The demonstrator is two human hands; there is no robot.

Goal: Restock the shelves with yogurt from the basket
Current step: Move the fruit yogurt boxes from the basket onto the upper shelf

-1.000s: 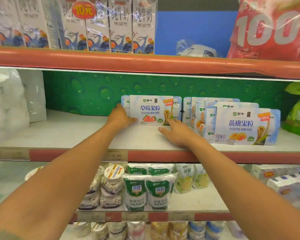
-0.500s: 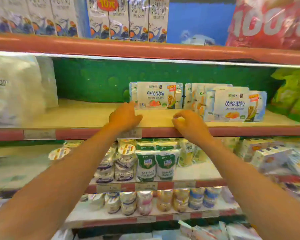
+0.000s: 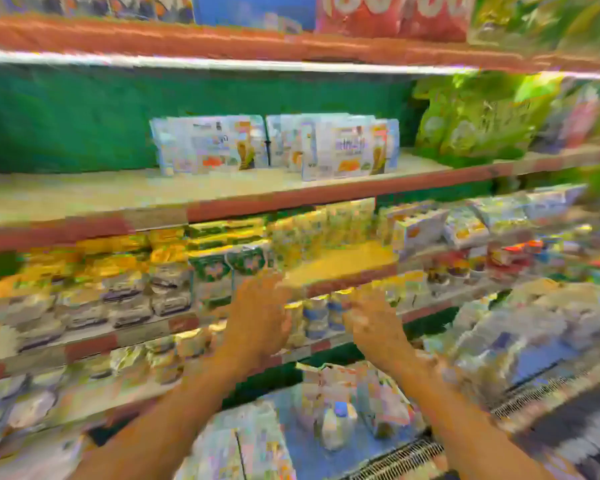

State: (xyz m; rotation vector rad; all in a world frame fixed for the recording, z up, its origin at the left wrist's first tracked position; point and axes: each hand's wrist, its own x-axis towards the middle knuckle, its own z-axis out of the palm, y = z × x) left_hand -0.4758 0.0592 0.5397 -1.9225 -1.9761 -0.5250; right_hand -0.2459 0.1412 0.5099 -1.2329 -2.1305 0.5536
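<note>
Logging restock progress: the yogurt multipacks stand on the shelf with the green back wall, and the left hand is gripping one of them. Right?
Not quite. The yogurt multipacks do stand on the shelf with the green back wall, but the left hand grips none of them: the head view shows it well below, before the lower shelves, apart from the packs.

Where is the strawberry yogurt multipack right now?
Head view: the strawberry yogurt multipack stands on the middle shelf by the green back panel, immediately left of the peach yogurt packs.
</note>
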